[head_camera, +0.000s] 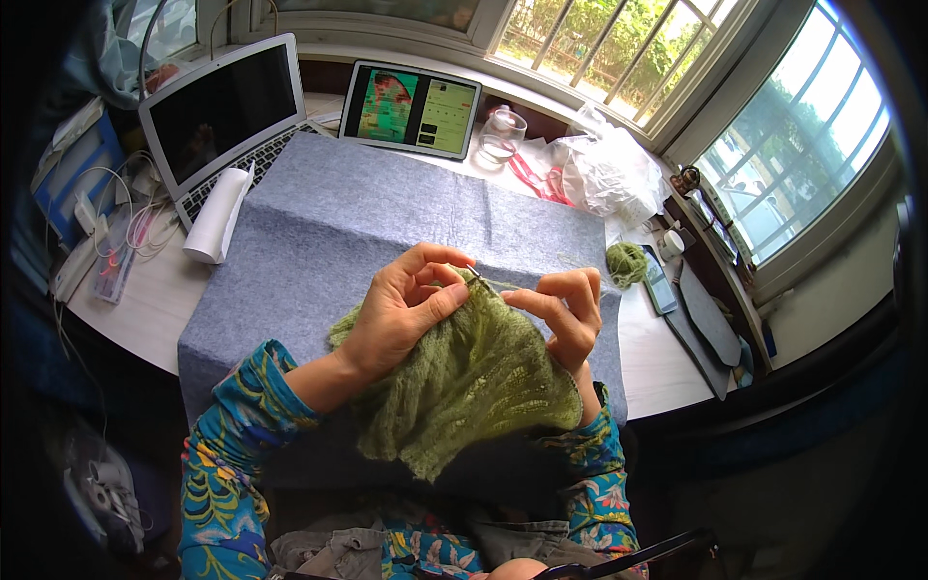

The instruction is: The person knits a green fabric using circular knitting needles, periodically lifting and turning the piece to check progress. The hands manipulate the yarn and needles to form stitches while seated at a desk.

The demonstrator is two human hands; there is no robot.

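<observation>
A piece of light green knitted lace fabric (471, 377) hangs below my hands, over the near edge of the blue-grey felt cloth (406, 196). My left hand (406, 304) pinches its top edge between thumb and fingers, at a thin knitting needle (475, 274) whose metal tip points up and left. On the right of the fabric, my right hand (562, 312) has curled fingers, its index fingertip close to the needle. A fine green strand runs from the needle into this hand. Farther right lies a ball of green yarn (626, 264), with loose thread around it.
Behind the cloth stand a laptop (225, 109), a tablet (409, 109) with a lit screen, a drinking glass (502, 134) and a white plastic bag (609, 167). A white paper roll (216, 217) rests at left. A phone (658, 281) and dark flat case (703, 319) lie right.
</observation>
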